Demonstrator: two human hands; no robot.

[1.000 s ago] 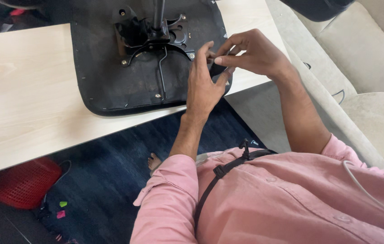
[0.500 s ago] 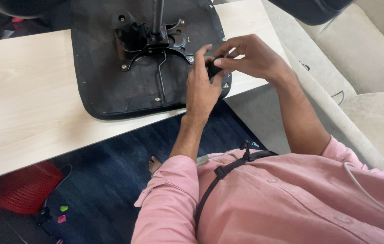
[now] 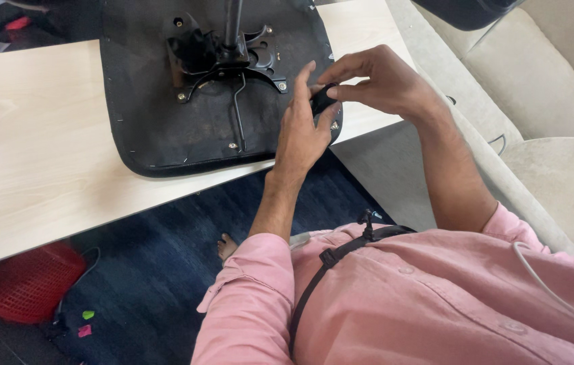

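A black office chair seat (image 3: 165,115) lies upside down on a light wooden table (image 3: 37,155), its metal mechanism plate (image 3: 222,57) and lever facing up. At the seat's right edge, my left hand (image 3: 300,132) and my right hand (image 3: 375,81) meet around a small black part (image 3: 322,100). My right fingers pinch it from above; my left fingers and thumb hold it from below. Most of the part is hidden between the fingers.
A beige sofa (image 3: 543,101) stands to the right. Under the table lie a dark blue carpet (image 3: 158,270), a red basket (image 3: 23,284) and small bright bits. A bare foot (image 3: 228,247) shows below. A dark object (image 3: 462,10) sits top right.
Both hands stay at the seat's right edge; the fingers have shifted slightly around the black part, with my left index finger now raised.
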